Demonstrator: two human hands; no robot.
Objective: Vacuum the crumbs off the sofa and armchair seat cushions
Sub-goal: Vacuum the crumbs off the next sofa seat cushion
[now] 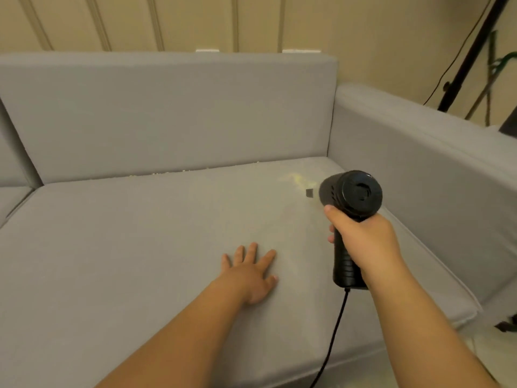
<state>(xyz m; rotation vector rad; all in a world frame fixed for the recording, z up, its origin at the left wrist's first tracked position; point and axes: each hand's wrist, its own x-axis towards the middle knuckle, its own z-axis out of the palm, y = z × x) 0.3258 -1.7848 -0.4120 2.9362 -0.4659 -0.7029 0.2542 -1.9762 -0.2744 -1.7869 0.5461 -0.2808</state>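
Observation:
A grey sofa seat cushion fills most of the head view. My right hand grips the handle of a black handheld vacuum, whose nozzle points at a patch of pale yellow crumbs near the cushion's back right corner. More crumbs lie along the seam under the back cushion. My left hand rests flat on the seat cushion with fingers spread, left of the vacuum. A black cord hangs from the handle's base.
The grey back cushion stands behind the seat and the right armrest borders it. A black stand and cables are beyond the armrest. Another seat cushion adjoins at the left.

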